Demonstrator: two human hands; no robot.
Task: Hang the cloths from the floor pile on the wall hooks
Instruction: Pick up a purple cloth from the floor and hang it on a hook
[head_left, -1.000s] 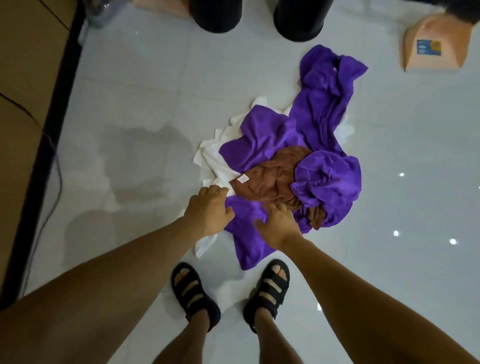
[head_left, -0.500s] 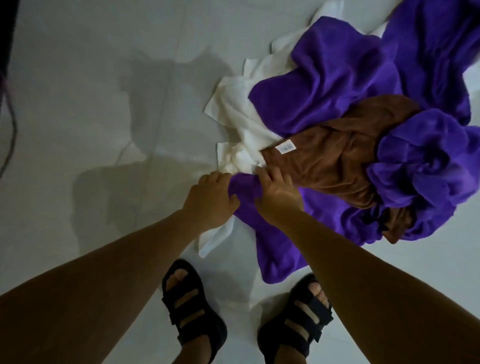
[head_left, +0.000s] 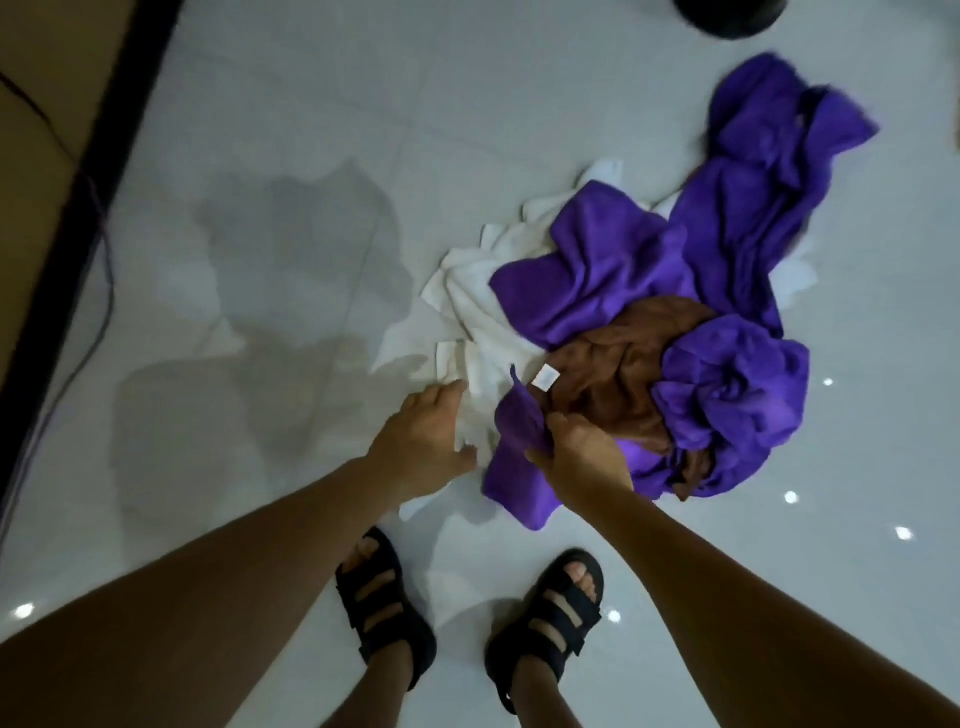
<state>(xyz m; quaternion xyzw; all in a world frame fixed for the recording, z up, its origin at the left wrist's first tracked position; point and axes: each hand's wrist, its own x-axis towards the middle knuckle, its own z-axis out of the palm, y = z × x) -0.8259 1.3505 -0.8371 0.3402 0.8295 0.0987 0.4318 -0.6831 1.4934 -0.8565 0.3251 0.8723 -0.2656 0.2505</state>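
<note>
Floor (head_left: 519, 104): pale glossy tile, which we logged beneath everything. Pile of cloths (head_left: 649, 322): lay on the floor ahead of our feet, right of centre. Purple cloths (head_left: 597, 265): several, crumpled, uppermost. White cloth (head_left: 467, 291): spread underneath, at the pile's left edge. Brown cloth (head_left: 613, 379): bunched in the middle, white tag (head_left: 545, 376) showing. Sandals (head_left: 384, 597): black, one on each foot. Right hand (head_left: 582, 457): clenched on the near purple cloth (head_left: 519, 467), its corner raised. Left hand (head_left: 421, 441): released, fingers resting against the white cloth.
</note>
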